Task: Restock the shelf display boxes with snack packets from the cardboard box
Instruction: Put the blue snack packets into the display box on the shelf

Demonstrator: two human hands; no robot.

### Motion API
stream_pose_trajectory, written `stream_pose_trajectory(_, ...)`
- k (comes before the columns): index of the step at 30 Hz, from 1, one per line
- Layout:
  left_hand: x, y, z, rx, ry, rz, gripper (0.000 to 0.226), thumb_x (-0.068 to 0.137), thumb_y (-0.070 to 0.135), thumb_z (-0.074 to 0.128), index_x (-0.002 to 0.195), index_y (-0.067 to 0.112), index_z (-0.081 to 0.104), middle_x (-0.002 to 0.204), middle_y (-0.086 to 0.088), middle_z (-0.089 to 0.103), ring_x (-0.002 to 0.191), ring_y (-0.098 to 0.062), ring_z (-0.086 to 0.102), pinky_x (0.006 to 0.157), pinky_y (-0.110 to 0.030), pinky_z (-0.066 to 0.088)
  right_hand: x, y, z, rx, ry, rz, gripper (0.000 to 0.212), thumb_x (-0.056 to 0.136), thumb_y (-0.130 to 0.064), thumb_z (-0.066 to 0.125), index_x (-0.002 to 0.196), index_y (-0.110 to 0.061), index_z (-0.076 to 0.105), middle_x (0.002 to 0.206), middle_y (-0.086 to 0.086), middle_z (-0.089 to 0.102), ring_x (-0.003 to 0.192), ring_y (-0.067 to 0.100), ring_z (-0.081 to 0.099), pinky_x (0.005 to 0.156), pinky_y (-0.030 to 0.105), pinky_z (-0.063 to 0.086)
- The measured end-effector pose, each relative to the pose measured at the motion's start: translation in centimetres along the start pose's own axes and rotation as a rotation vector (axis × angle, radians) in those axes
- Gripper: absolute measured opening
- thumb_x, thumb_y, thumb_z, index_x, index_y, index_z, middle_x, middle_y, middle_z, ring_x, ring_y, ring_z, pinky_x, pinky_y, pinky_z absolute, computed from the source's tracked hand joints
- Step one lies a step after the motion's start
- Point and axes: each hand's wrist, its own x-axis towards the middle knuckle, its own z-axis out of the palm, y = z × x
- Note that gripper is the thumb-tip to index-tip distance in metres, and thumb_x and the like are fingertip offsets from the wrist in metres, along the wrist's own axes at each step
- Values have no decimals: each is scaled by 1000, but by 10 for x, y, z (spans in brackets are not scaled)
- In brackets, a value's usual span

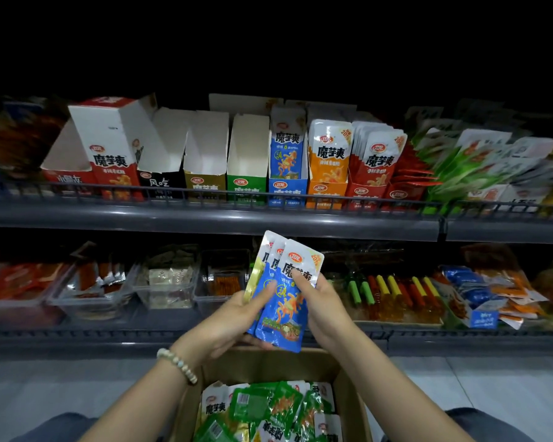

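Nearest, at bottom centre: open cardboard box [253, 365], part-filled with loose green and white snack packets [268, 406]. Stands on pale grey floor [61, 384], between denim-clad knees [55, 425] at the lower corners.

Just above the box: fanned bunch of blue packets [284, 307], held upright in both hands.
- Left hand [233, 320], beaded bracelet [176, 365] at the wrist: cups the bunch from below and left, thumb laid across the front.
- Right hand [326, 311]: grips the right side, fingers curled over the printed face.
- Yellow edge of a further packet behind the fan at left; type cannot be told.

Beyond the hands: dark lower shelf [109, 333], carrying clear plastic trays [93, 295] of wrapped snacks at left and coloured stick packs at right.

Higher and further: grey upper shelf [205, 215] with wire front rail [173, 189]. Row of display boxes behind the rail:
- red box [112, 148], tilted, leaning left;
- black box [162, 183], yellow box [205, 180] and green box [247, 183], no packets showing in them;
- blue display box [288, 189], holding matching blue packets;
- orange box [326, 193] and further red boxes, stocked.

Green-printed bags at far right, blurred. Above the upper shelf: darkness only.
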Motion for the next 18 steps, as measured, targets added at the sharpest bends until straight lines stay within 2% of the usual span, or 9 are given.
stream_pose_trajectory(3, 2, 4, 4, -26, 55, 66, 35, 96, 45, 42, 103, 18, 63, 86, -4, 75, 70, -17, 72, 49, -28, 56, 1, -2, 6, 87, 104, 9, 16, 94, -17, 57, 108, -9, 58, 103, 11, 71, 78, 18, 70, 71, 35, 58)
stream_pose_trajectory(8, 4, 6, 7, 36, 48, 147, 7, 89, 21, 64, 95, 17, 64, 77, 0, 75, 66, -16, 71, 48, -27, 56, 0, -11, 21, 186, 179, -32, 25, 88, -17, 65, 107, -8, 51, 95, 9, 70, 71, 16, 70, 65, 32, 59)
stream_pose_trajectory(11, 4, 12, 1, -1, 85, 186, 12, 88, 17, 65, 99, 11, 64, 78, -2, 74, 64, -17, 71, 45, -27, 55, 1, -23, 23, 115, 171, -76, 35, 88, -17, 65, 115, -9, 46, 105, 11, 68, 85, 21, 69, 76, 38, 57)
stream_pose_trajectory(13, 6, 19, -5, -4, 121, 216, 17, 88, 18, 66, 102, 9, 64, 77, -2, 74, 62, -16, 70, 42, -25, 51, 5, -38, 19, 39, 118, -137, 47, 86, -10, 67, 124, -15, 39, 110, 10, 67, 97, 24, 67, 83, 40, 56)
stream_pose_trajectory(16, 7, 36, -15, 12, 123, 282, 9, 89, 18, 63, 93, 9, 63, 67, 1, 71, 50, -11, 62, 38, -22, 45, 13, -73, 12, -153, -53, -235, 65, 82, -2, 69, 129, -32, 35, 110, 8, 67, 95, 19, 68, 78, 34, 57)
stream_pose_trajectory(18, 9, 50, -22, 11, 126, 332, 9, 89, 19, 62, 87, 10, 63, 63, 0, 68, 45, -11, 57, 37, -21, 41, 20, -100, 13, -272, -190, -285, 59, 81, 4, 67, 125, -28, 46, 111, 7, 66, 91, 15, 67, 74, 28, 57)
